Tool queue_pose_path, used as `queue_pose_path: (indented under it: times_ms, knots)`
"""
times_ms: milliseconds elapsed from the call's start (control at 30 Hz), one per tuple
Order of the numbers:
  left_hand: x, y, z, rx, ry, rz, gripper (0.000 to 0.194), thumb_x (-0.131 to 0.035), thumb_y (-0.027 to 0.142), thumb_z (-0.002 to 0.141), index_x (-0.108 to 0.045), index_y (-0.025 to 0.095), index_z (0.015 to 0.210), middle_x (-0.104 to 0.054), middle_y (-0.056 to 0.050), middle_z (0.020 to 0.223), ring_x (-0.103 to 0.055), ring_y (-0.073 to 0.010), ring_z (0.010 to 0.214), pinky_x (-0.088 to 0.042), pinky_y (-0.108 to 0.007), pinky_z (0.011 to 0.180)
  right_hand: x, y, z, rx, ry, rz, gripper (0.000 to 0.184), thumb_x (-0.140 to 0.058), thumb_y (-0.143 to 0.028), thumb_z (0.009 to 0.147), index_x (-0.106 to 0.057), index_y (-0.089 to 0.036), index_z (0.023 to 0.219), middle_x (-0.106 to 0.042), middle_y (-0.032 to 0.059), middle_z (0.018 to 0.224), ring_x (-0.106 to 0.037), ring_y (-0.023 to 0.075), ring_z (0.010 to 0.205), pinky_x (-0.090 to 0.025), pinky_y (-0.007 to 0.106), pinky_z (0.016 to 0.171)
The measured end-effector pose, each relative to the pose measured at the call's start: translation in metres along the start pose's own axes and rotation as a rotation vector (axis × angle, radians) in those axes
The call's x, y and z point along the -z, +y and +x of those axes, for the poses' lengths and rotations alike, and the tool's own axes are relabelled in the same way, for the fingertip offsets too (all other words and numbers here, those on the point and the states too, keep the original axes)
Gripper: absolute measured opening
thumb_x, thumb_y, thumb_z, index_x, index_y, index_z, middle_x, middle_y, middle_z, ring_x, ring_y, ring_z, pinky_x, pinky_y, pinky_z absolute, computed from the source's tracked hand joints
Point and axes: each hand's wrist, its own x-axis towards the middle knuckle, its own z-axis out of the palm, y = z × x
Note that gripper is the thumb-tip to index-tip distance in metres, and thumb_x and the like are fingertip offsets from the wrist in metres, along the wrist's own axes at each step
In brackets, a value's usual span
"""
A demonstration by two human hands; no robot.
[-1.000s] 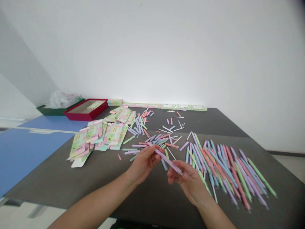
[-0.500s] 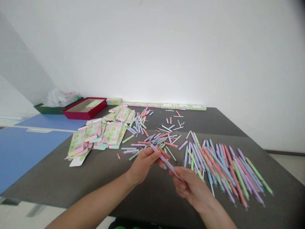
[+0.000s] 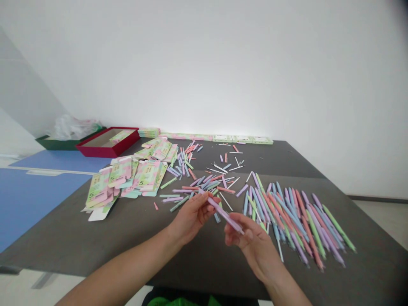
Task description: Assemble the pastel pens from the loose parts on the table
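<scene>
A lilac pen (image 3: 224,212) is held at a slant between my hands, above the front of the dark table. My left hand (image 3: 193,214) pinches its upper end between thumb and fingers. My right hand (image 3: 250,240) is closed around its lower end, and the pen's tip shows over the fingers. Just beyond lies a loose heap of short pen parts (image 3: 207,183) in lilac, blue, coral and green. To the right, a pile of full-length pens (image 3: 296,216) in the same colours lies on the table.
Flat printed cartons (image 3: 148,176) overlap on the left of the table. A red box tray (image 3: 113,148) and a green tray (image 3: 60,144) with a plastic bag (image 3: 73,127) stand at the back left. Closed boxes (image 3: 242,139) line the wall. White refill rods (image 3: 219,168) lie mid-table.
My right hand's fingers have loosened and shifted on the pen, so more of its lower end shows. The left hand keeps its pinch. The view has moved slightly.
</scene>
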Motion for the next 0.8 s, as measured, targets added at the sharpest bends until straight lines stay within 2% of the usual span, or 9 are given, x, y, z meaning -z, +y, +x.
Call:
queue_pose_path:
  times_ms: [100,200,300,367,500,567,633,700,800]
  knots:
    - [0.001,-0.004,0.001,0.039,0.007,-0.063,0.012,-0.056,0.022,0.083,-0.062,0.013,0.084,-0.069,-0.004,0.078,-0.058,-0.0029,0.055,-0.05,-0.012,0.06,-0.003,0.007,-0.001,0.05,-0.014,0.047,0.039,-0.066,-0.047,0.072,-0.066,-0.023,0.102,-0.064,0.0054,0.08,-0.058,0.0181,0.07,-0.047,0.033,0.065]
    - [0.003,-0.006,0.003,0.027,0.024,-0.053,0.013,-0.057,0.024,0.082,-0.062,0.013,0.083,-0.068,-0.003,0.077,-0.056,-0.0025,0.055,-0.049,-0.011,0.058,-0.004,0.013,0.0,0.096,0.053,-0.003,0.035,-0.063,-0.045,0.075,-0.066,-0.024,0.104,-0.065,0.0051,0.082,-0.059,0.0189,0.075,-0.048,0.034,0.069]
    - [0.004,-0.004,0.005,-0.048,0.017,0.073,0.017,-0.059,0.029,0.08,-0.062,0.013,0.081,-0.067,-0.003,0.077,-0.054,-0.0033,0.054,-0.047,-0.013,0.057,-0.003,0.014,0.002,0.042,0.1,-0.099,0.033,-0.058,-0.041,0.08,-0.062,-0.025,0.109,-0.065,0.0061,0.09,-0.06,0.0199,0.082,-0.047,0.036,0.074]
    - [0.002,-0.004,0.005,-0.084,0.003,0.211,0.02,-0.061,0.032,0.078,-0.063,0.012,0.081,-0.068,-0.004,0.08,-0.054,-0.0048,0.055,-0.046,-0.016,0.059,0.0,0.011,0.004,-0.042,0.101,-0.21,0.038,-0.059,-0.039,0.08,-0.058,-0.024,0.114,-0.065,0.0047,0.085,-0.06,0.0183,0.076,-0.048,0.034,0.071]
    - [0.003,-0.011,0.006,-0.052,-0.066,0.528,0.027,-0.061,0.035,0.076,-0.065,0.014,0.092,-0.069,-0.006,0.088,-0.059,-0.0115,0.064,-0.046,-0.025,0.068,0.015,0.002,0.002,-0.104,0.174,-0.649,0.036,-0.054,-0.041,0.082,-0.061,-0.021,0.111,-0.059,0.0,0.064,-0.055,0.0148,0.055,-0.045,0.028,0.056]
    - [0.007,-0.016,0.007,-0.048,-0.1,0.687,0.028,-0.059,0.035,0.076,-0.065,0.016,0.097,-0.069,-0.006,0.09,-0.06,-0.0138,0.067,-0.045,-0.027,0.07,0.033,-0.008,-0.003,-0.022,0.336,-0.966,0.037,-0.047,-0.042,0.085,-0.061,-0.021,0.112,-0.064,0.0047,0.076,-0.059,0.019,0.065,-0.046,0.031,0.06]
    - [0.013,-0.02,0.008,-0.046,-0.115,0.776,0.029,-0.056,0.034,0.078,-0.065,0.016,0.098,-0.069,-0.006,0.09,-0.061,-0.0145,0.068,-0.044,-0.027,0.071,0.057,-0.02,-0.006,0.053,0.564,-1.334,0.04,-0.041,-0.041,0.086,-0.06,-0.019,0.114,-0.066,0.0109,0.096,-0.061,0.0253,0.083,-0.046,0.035,0.07]
    - [0.019,-0.023,0.009,-0.038,-0.117,0.794,0.028,-0.053,0.033,0.079,-0.065,0.015,0.097,-0.069,-0.006,0.088,-0.061,-0.0146,0.068,-0.044,-0.027,0.07,0.079,-0.032,-0.008,-0.039,0.692,-1.653,0.042,-0.038,-0.038,0.087,-0.059,-0.017,0.116,-0.067,0.0148,0.098,-0.063,0.0284,0.085,-0.045,0.036,0.068]
    - [0.024,-0.026,0.01,-0.032,-0.107,0.807,0.026,-0.051,0.03,0.08,-0.065,0.014,0.095,-0.068,-0.006,0.085,-0.061,-0.0145,0.069,-0.044,-0.027,0.071,0.102,-0.041,-0.008,-0.183,0.694,-1.942,0.039,-0.037,-0.037,0.089,-0.059,-0.015,0.113,-0.069,0.0151,0.087,-0.065,0.0282,0.074,-0.043,0.033,0.058]
